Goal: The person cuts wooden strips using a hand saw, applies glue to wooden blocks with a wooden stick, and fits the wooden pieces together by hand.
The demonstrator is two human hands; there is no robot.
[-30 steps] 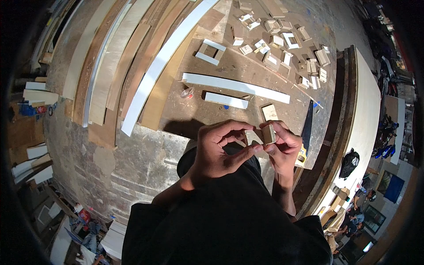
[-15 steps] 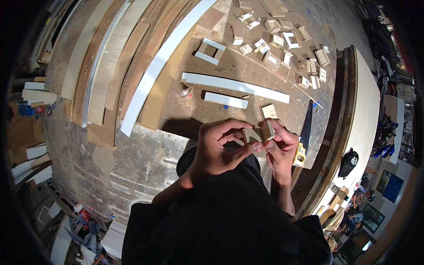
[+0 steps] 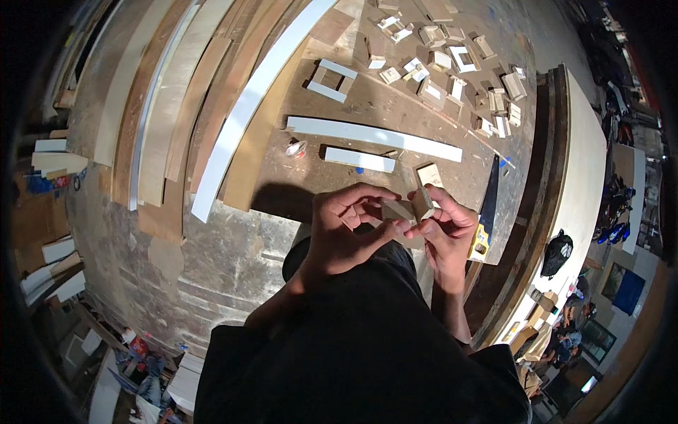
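Note:
My left hand (image 3: 353,227) pinches a small wooden piece (image 3: 397,210) between thumb and fingers. In my right hand (image 3: 450,230) is a small wooden block (image 3: 422,203), gripped upright by thumb and fingertips. The two pieces meet or nearly meet in front of my body; whether they are joined I cannot tell. Just beyond my right fingers lies a pale wooden block (image 3: 429,174) on the worktable. To the right of that hand rests a handsaw with a yellow handle (image 3: 480,244). A short white strip (image 3: 359,159) and a longer white strip (image 3: 374,136) lie ahead.
Several small wooden assemblies (image 3: 439,60) are scattered at the far right of the table. A rectangular frame (image 3: 332,80) lies near the middle. Long boards (image 3: 191,113) cover the left side. A pale panel (image 3: 578,184) with a black item (image 3: 558,253) stands at right.
The left piece has turned, showing more of its pale face. The right block has tilted slightly and shifted a little left. Both hands stay close together.

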